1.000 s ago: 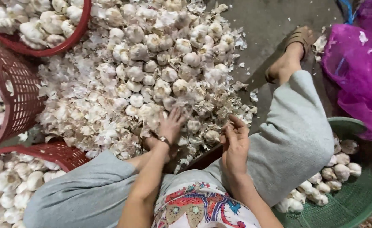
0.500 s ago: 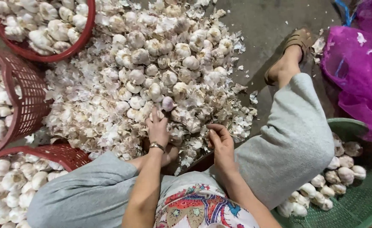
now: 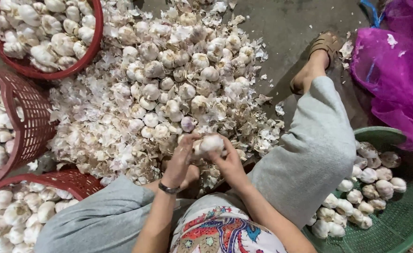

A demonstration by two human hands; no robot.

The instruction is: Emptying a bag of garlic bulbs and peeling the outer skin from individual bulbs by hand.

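Both of my hands meet in front of me over the near edge of a big heap of garlic bulbs and papery skins point(image 3: 169, 89) on the floor. Between them is one white garlic bulb point(image 3: 211, 142). My right hand point(image 3: 229, 161) grips it from below and the right. My left hand point(image 3: 182, 157), with a dark bracelet at the wrist, has its fingers on the bulb's left side. I sit low with grey-trousered knees spread either side of the hands.
Three red mesh baskets of garlic stand at the left: top point(image 3: 82, 58), middle point(image 3: 26, 126), bottom point(image 3: 70, 180). A green basket point(image 3: 394, 229) with several bulbs is at the right. A magenta bag point(image 3: 396, 70) lies beyond it. My sandalled foot point(image 3: 321, 49) rests on the concrete.
My left hand drew back from the heap with a bulb and my right hand rose to meet it; both now hold the bulb together.
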